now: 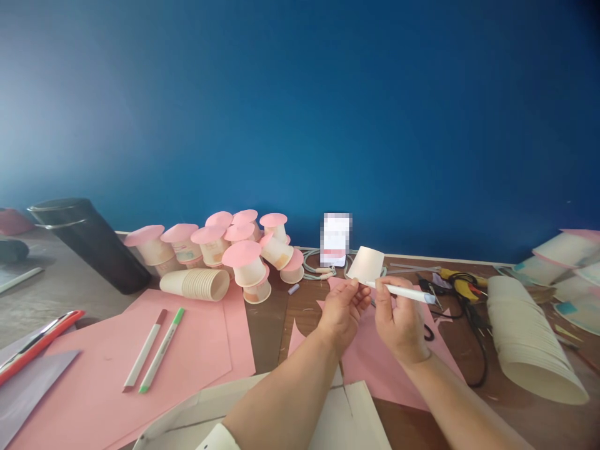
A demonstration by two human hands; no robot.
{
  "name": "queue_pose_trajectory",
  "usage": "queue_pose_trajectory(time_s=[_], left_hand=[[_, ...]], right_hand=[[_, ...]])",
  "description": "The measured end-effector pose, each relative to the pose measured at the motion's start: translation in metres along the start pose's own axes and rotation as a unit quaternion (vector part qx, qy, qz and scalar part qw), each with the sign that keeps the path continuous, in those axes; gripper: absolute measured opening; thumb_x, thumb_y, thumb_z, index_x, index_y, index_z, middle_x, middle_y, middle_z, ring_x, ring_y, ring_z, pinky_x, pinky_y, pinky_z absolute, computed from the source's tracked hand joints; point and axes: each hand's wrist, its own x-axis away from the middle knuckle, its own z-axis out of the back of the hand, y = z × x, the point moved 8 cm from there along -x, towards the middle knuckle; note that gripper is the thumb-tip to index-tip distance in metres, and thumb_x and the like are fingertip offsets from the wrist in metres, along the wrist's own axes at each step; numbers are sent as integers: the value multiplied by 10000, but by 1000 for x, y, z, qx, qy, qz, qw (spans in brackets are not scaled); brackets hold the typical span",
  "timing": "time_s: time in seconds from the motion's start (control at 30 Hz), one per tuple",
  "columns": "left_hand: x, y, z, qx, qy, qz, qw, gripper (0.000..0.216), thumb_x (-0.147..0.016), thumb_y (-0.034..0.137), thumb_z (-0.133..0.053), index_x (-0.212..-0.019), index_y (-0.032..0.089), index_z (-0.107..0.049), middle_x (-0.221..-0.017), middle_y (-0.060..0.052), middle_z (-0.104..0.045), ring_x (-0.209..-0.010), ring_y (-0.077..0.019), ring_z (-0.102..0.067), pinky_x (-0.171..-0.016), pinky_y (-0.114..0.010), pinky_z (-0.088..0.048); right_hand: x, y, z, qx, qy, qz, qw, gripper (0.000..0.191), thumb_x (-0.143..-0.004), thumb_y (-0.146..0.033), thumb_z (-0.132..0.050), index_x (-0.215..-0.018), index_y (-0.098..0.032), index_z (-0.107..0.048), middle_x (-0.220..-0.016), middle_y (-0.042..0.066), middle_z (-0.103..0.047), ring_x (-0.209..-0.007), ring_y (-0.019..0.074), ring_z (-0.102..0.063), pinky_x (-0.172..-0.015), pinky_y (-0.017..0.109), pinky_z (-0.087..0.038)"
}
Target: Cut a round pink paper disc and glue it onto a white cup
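A plain white paper cup (368, 264) is bottom-up and slightly tilted, just beyond my hands. My left hand (344, 308) is closed, its fingertips pinched at the cup's lower rim; the exact grip is partly hidden. In my right hand (398, 325) is a white marker (403, 291) with a light blue end pointing right. Its other end reaches toward my left fingertips, at the cup's lower edge. Beneath both hands lies a cut pink paper sheet (375, 369).
Several cups with pink paper tops (242, 254) stand left of centre, beside a nested cup stack (197, 284) and black flask (94, 244). Two markers (162, 350) lie on pink paper (187, 350). A large cup stack (529, 344) and cables (478, 350) occupy the right. A phone (335, 240) leans against the wall.
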Motion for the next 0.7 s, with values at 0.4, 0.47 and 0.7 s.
queue_pose_trajectory(time_s=[0.4,0.47,0.7], left_hand=[[0,-2,3,0,14,11,1000,196,-711,244,-757,-788,115,-631,-738,-41,-637,-699,-107,-618,-696,-211,-494],[-1,-2,4,4,14,11,1000,187,-718,239,-750,-787,115,-629,-739,-40,-635,-695,-104,-614,-693,-210,-496],[1,-1,4,14,21,14,1000,163,-745,240,-723,-782,112,-630,-719,-34,-623,-674,-96,-603,-673,-207,-499]], right_hand=[[0,0,1,-4,12,-2,1000,84,-932,-222,-451,-934,-208,-534,-854,83,-626,-794,231,-600,-719,370,-478],[0,0,0,-4,7,0,1000,83,-932,-217,-451,-921,-208,-532,-847,82,-625,-788,230,-594,-713,366,-475],[1,0,2,-6,9,4,1000,81,-930,-208,-449,-930,-211,-530,-856,82,-625,-810,231,-593,-722,367,-476]])
